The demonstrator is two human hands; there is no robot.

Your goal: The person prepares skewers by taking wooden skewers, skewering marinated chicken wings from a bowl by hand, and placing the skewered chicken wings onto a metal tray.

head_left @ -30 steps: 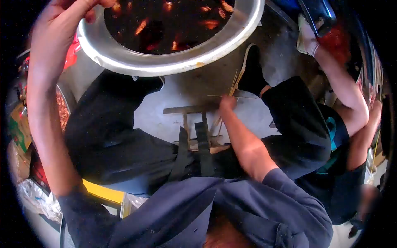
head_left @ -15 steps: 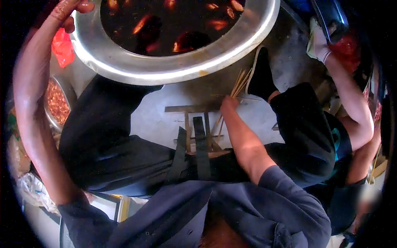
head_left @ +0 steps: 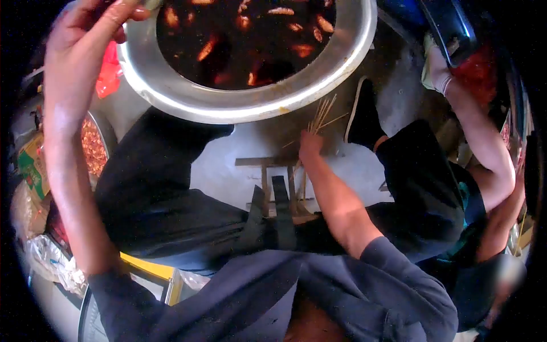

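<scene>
My right hand [head_left: 310,143] is closed round a bundle of thin wooden skewers [head_left: 322,114], low between my knees and just below the basin. The skewer tips fan out above the fist, and a few point sideways. At the upper left, my left hand [head_left: 94,28] is beside the rim of a large metal basin [head_left: 188,105]. Its thumb and fingers are pinched together at the top edge of the view, with a small pale greenish bit at the fingertips that I cannot make out. Dark liquid [head_left: 228,51] fills the basin, with several reddish-brown pieces floating in it.
A low wooden stool frame [head_left: 262,162] stands between my legs. On the left are a bowl of reddish chopped food [head_left: 93,145], a red plastic bag [head_left: 108,71] and a clear plastic bag [head_left: 51,262]. Another person's arm [head_left: 481,125] and leg are close on the right.
My left hand has moved right and now has a pale bit at its fingertips. The basin appears slightly lower and further right. My right hand still grips the skewers, whose tips have shifted.
</scene>
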